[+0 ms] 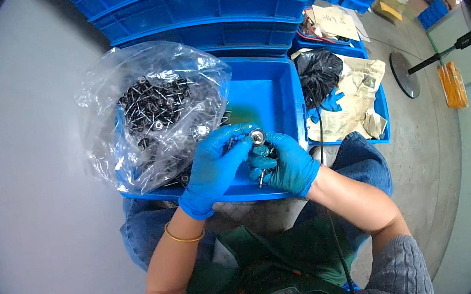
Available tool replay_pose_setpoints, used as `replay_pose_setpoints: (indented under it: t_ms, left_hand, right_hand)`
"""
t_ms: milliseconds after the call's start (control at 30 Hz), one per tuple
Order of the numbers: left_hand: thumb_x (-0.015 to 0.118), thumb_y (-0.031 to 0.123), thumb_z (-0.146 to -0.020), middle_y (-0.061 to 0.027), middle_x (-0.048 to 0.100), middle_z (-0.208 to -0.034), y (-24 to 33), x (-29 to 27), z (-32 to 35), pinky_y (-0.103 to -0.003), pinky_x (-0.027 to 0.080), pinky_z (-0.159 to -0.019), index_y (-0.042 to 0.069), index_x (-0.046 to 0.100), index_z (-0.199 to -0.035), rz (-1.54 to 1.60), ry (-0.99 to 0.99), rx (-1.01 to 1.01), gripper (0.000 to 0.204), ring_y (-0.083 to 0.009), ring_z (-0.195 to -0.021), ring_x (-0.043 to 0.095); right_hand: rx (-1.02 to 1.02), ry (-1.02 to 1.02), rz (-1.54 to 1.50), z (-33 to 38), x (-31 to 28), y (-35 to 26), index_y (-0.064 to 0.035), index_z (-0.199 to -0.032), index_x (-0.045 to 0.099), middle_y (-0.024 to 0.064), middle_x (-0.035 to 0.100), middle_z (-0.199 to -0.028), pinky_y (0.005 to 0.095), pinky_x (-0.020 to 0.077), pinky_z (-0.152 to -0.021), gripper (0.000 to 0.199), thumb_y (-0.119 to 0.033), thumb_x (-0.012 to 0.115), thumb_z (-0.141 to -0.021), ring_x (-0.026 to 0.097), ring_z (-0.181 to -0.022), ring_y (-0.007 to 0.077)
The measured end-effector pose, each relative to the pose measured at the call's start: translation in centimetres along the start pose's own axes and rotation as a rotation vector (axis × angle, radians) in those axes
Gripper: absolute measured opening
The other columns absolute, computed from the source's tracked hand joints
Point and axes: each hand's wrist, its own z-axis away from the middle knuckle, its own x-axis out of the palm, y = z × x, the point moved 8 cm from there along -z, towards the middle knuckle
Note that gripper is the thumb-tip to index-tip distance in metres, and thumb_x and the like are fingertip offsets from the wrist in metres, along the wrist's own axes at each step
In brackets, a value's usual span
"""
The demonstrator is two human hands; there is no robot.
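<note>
My left hand (213,160), in a blue glove, pinches a small round metal part (256,137) with a bright ring around a darker centre. My right hand (290,165), its glove stained darker, is closed and meets the left at that part. A thin metal pin (262,179) pokes down from between the right fingers; whether it belongs to the round part, I cannot tell. Both hands are above a blue plastic tray (267,90). Left of them, a clear plastic bag (177,54) lies open, full of dark metal pins with round heads (154,104).
Stacked blue crates (201,7) rise behind the tray. At the right, another blue crate (381,111) holds brown paper (353,103), a black bag (319,75) and a blue glove (333,101). A black cable (328,194) hangs down past my right forearm. A round stand base (404,74) is farther right.
</note>
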Motion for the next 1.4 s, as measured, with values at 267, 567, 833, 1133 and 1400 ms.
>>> replay_pose_setpoints:
  t_ms: [267,567,833,1133,1400]
  left_hand:
    - [0.059,0.001,-0.069,-0.0053,0.056,-0.089,1.8,0.6,0.2,-0.022,0.045,-0.067,0.003,0.053,-0.101,-0.097,0.001,0.200,0.033,-0.0092,-0.079,0.052]
    - [0.059,0.000,-0.069,-0.0035,0.055,-0.087,1.9,0.9,0.4,-0.021,0.045,-0.065,0.004,0.052,-0.103,-0.001,0.039,0.165,0.035,-0.0081,-0.076,0.052]
    - [0.050,0.004,-0.077,-0.0010,0.055,-0.078,0.2,0.4,0.2,-0.018,0.041,-0.056,0.003,0.054,-0.100,0.080,-0.001,0.031,0.022,-0.0044,-0.063,0.048]
    - [0.055,0.005,-0.076,-0.0022,0.055,-0.078,1.9,1.2,0.4,-0.020,0.042,-0.057,0.003,0.053,-0.098,0.046,0.090,0.227,0.022,-0.0076,-0.069,0.051]
    - [0.053,0.011,-0.077,-0.0015,0.052,-0.068,-1.2,-1.1,-0.1,-0.018,0.039,-0.049,0.004,0.053,-0.088,0.151,0.173,-0.023,0.013,-0.0056,-0.058,0.048]
  right_hand:
    - [0.020,0.034,0.000,0.0,-0.3,-0.3,-0.0101,-0.084,0.052,-0.0054,0.038,-0.051,0.0208,0.0350,-0.042,0.024,-0.029,0.038,-0.086,0.032,-0.040,0.0043]
    - [0.013,0.025,0.007,-0.1,-0.5,-0.4,-0.0102,-0.087,0.052,-0.0054,0.040,-0.053,0.0214,0.0359,-0.043,0.023,-0.028,0.038,-0.085,0.032,-0.039,0.0045]
    - [-0.046,-0.063,0.014,-0.1,0.1,-0.6,-0.0104,-0.083,0.050,-0.0035,0.041,-0.056,0.0218,0.0343,-0.042,0.020,-0.025,0.036,-0.086,0.032,-0.040,0.0052]
    - [-0.059,0.124,0.065,-0.3,-0.9,-0.9,-0.0097,-0.084,0.050,-0.0016,0.042,-0.056,0.0221,0.0341,-0.042,0.020,-0.024,0.036,-0.086,0.034,-0.041,0.0072]
    - [-0.271,0.107,0.804,-1.5,-1.1,-3.3,-0.0059,-0.072,0.050,0.0012,0.046,-0.053,0.0227,0.0359,-0.041,0.026,-0.028,0.042,-0.084,0.044,-0.043,0.0106]
